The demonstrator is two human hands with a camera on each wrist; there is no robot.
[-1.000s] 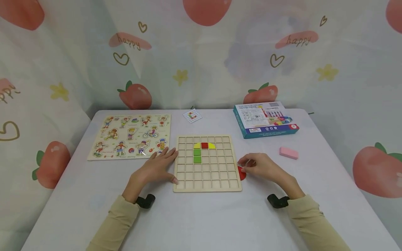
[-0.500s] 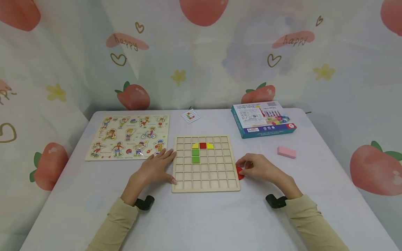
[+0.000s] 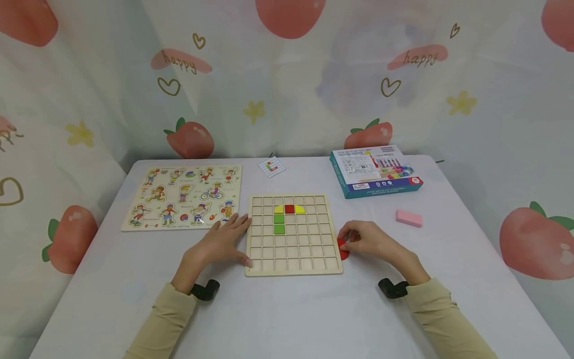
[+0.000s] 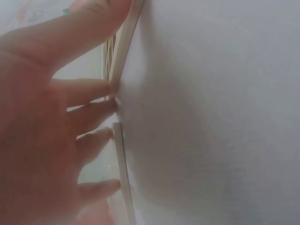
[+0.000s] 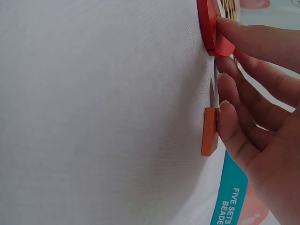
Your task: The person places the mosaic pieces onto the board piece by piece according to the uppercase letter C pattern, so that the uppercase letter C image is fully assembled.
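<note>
A square wooden grid board (image 3: 293, 252) lies on the table in the head view. It bears two yellow curved pieces, a red square (image 3: 290, 209) between them, and two green squares (image 3: 279, 219) below the left one. Fingers spread, my left hand (image 3: 222, 243) touches the board's left edge; the left wrist view shows straight fingers along that edge. Beside the board's right edge, my right hand (image 3: 369, 239) pinches a red rounded piece (image 3: 343, 252) between thumb and index finger. In the right wrist view the red piece (image 5: 225, 45) shows two red surfaces; whether they are separate pieces I cannot tell.
A picture puzzle board (image 3: 179, 199) lies at the left, close to my left fingers. Behind the grid board is a small pattern card (image 3: 271, 167). A teal and white box (image 3: 376, 172) sits back right, with a pink block (image 3: 409, 218) in front of it.
My right thumb and fingers have shifted slightly over the red piece. My left hand stays at the board, and the coloured pieces on the grid are unchanged. The head view has shifted slightly.
</note>
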